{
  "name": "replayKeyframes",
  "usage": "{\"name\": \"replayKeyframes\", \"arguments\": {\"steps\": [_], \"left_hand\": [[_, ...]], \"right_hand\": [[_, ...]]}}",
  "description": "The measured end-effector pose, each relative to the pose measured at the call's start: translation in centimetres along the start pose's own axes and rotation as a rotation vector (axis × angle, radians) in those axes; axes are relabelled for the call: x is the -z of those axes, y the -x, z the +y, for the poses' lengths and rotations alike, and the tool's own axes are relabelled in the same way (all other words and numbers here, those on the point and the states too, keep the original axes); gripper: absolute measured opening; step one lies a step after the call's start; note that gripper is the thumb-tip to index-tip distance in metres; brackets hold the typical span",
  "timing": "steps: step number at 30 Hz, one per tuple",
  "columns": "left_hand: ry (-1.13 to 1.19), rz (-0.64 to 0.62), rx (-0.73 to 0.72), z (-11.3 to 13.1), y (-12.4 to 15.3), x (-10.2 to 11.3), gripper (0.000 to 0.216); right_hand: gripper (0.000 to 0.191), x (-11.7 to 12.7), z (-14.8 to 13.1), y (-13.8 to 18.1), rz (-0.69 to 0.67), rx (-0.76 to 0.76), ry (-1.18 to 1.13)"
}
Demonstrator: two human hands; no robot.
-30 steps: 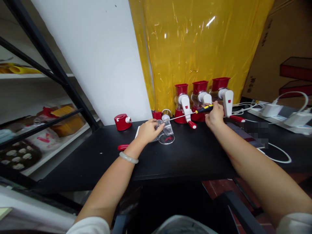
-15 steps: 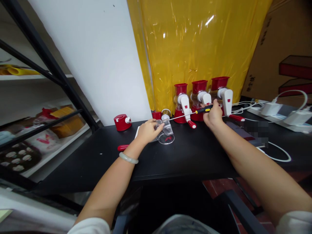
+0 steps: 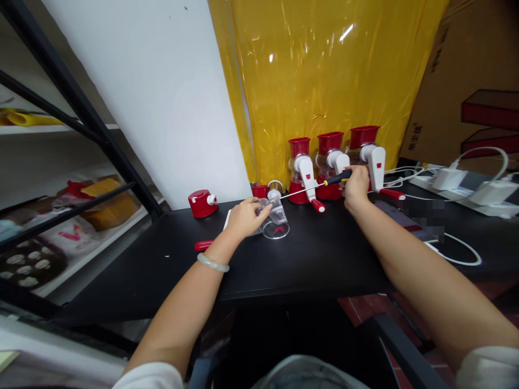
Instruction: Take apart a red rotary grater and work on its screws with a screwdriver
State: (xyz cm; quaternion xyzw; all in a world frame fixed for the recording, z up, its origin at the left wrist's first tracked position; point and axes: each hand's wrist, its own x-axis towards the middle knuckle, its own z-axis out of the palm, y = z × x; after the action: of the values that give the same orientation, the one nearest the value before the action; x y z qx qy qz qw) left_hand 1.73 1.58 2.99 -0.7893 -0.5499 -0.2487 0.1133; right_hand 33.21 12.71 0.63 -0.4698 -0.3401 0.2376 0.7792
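My left hand (image 3: pixel 245 217) is closed around a clear plastic grater body (image 3: pixel 279 212), which lies on its side on the black table (image 3: pixel 308 265). A white crank with a red handle (image 3: pixel 203 246) sticks out beneath that wrist. My right hand (image 3: pixel 357 185) grips a screwdriver (image 3: pixel 337 178) by its black and yellow handle. Its long metal shaft points left, the tip ending by the clear body; whether it touches a screw cannot be made out. A red base (image 3: pixel 203 203) with a white knob stands to the left. Behind the clear body lies a metal grater drum (image 3: pixel 275 188).
Several red and white rotary graters (image 3: pixel 300 170) stand in a row at the back, close to the right hand. On the right are a dark flat device (image 3: pixel 405 221), white cables and a power strip (image 3: pixel 478 194). A black-framed shelf (image 3: pixel 101 138) borders the left.
My right hand has turned the screwdriver handle slightly, its fingers shifting and the handle rising a little. The left hand and the clear body stay in place; the whole view shifts slightly.
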Motion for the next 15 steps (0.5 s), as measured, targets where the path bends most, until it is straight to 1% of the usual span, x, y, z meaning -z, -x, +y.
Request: {"name": "replayKeyframes", "arguments": {"steps": [2, 4, 6, 8, 11, 13, 15], "left_hand": [[-0.002, -0.001, 0.005, 0.0, 0.0, 0.0, 0.054], [0.0, 0.002, -0.002, -0.1, 0.0, -0.1, 0.054], [0.003, 0.005, -0.011, 0.0, -0.1, -0.1, 0.054], [0.004, 0.002, -0.009, 0.0, -0.1, 0.0, 0.054], [0.005, -0.011, -0.002, 0.1, -0.1, 0.1, 0.053], [0.006, -0.017, -0.001, 0.1, -0.1, 0.1, 0.052], [0.008, -0.015, -0.004, 0.0, -0.1, 0.1, 0.051]], "right_hand": [[0.015, -0.2, -0.1, 0.1, 0.038, -0.034, 0.016], [0.01, -0.5, -0.1, 0.2, 0.035, -0.077, -0.029], [0.005, -0.8, 0.1, 0.1, 0.069, -0.103, -0.105], [0.006, -1.1, 0.3, 0.0, 0.109, -0.103, -0.186], [0.008, -1.3, 0.4, 0.0, 0.12, -0.105, -0.28], [0.006, -1.3, 0.1, 0.2, 0.11, -0.142, -0.332], [0.01, -1.2, -0.5, 0.5, 0.092, -0.211, -0.415]]}}
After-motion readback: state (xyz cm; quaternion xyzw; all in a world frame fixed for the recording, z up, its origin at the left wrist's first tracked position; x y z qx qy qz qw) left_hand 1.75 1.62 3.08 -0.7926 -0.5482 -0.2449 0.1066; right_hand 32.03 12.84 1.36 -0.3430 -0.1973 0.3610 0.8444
